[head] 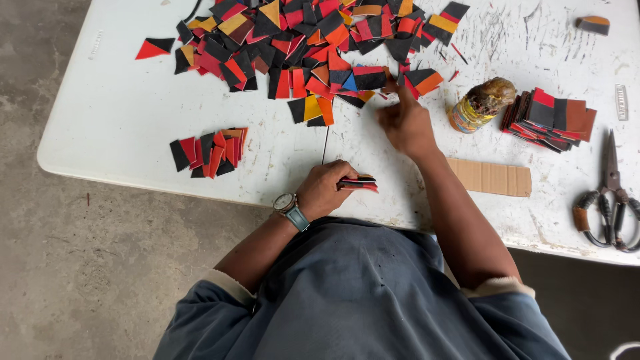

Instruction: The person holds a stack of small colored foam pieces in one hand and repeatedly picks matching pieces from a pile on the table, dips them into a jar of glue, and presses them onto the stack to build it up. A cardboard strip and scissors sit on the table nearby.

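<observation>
Gripping small stack of pieces (358, 183) in left hand (325, 190) — right hand (405, 123) loosely open, fingers touching scattered pile (313, 47).

Soft, even daylight fills the scene, bright but not harsh. The white table (133, 113) reflects it strongly and looks slightly washed out near the far edge, with no hard glare spots. Shadows are faint and short, close under the coloured pieces (313, 47) and the scissors (610, 193). The right hand (407, 123) is smeared by motion blur; the left hand (327, 190) is sharp. The table edges bow slightly from wide-angle distortion.
</observation>
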Action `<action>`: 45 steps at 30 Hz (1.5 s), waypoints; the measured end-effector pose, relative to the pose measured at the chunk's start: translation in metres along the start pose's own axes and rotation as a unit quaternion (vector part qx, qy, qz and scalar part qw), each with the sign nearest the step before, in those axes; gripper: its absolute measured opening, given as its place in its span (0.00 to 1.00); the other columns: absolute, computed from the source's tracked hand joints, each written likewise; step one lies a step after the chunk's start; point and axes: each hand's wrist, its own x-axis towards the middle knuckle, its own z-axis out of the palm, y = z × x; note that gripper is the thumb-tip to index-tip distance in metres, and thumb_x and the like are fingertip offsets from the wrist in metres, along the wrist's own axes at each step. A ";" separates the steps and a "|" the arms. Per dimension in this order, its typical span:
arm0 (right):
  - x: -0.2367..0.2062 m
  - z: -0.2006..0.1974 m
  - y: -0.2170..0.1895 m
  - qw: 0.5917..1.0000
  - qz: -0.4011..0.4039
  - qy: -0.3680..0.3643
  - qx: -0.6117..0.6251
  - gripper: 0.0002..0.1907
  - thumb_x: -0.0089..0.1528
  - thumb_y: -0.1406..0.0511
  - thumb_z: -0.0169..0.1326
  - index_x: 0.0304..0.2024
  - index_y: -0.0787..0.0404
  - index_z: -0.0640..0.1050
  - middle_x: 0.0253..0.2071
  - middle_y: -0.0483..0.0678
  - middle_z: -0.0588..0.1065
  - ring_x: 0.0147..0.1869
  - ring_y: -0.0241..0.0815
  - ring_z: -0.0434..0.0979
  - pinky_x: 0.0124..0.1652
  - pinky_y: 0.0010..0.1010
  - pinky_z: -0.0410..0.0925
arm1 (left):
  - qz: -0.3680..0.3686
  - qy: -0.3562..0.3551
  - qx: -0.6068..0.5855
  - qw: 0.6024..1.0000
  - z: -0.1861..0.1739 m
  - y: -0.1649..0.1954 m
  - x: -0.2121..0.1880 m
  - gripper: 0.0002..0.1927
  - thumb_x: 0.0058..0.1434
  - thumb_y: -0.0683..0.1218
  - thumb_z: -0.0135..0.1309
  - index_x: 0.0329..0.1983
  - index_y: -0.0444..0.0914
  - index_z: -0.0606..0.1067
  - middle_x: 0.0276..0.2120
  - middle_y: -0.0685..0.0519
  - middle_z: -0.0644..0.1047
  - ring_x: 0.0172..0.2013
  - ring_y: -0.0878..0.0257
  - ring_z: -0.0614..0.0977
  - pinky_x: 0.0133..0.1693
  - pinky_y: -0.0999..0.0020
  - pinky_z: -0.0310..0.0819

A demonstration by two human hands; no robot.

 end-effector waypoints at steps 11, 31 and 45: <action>0.033 0.006 0.003 0.956 -0.039 -0.033 0.290 0.39 0.57 0.79 0.63 0.67 0.61 0.63 0.46 0.51 0.74 0.46 0.40 0.77 0.42 0.31 0.74 | 0.022 0.025 0.012 0.999 0.003 0.000 -0.001 0.09 0.59 0.38 0.62 0.40 0.35 0.74 0.36 0.46 0.81 0.38 0.49 0.85 0.38 0.59 0.79; -0.010 -0.004 0.017 0.981 0.014 -0.099 0.166 0.33 0.60 0.77 0.62 0.66 0.63 0.67 0.44 0.53 0.81 0.49 0.38 0.81 0.48 0.29 0.74 | -0.045 0.042 0.009 0.998 -0.020 0.001 -0.016 0.10 0.59 0.42 0.65 0.40 0.36 0.75 0.33 0.49 0.82 0.31 0.58 0.85 0.32 0.65 0.78; -0.013 -0.004 0.036 0.960 0.010 -0.153 0.234 0.35 0.57 0.79 0.61 0.66 0.62 0.66 0.51 0.54 0.79 0.55 0.39 0.80 0.53 0.30 0.76 | -0.072 0.035 0.021 0.997 -0.020 0.001 -0.012 0.14 0.59 0.45 0.67 0.44 0.36 0.76 0.36 0.48 0.83 0.34 0.60 0.87 0.35 0.67 0.81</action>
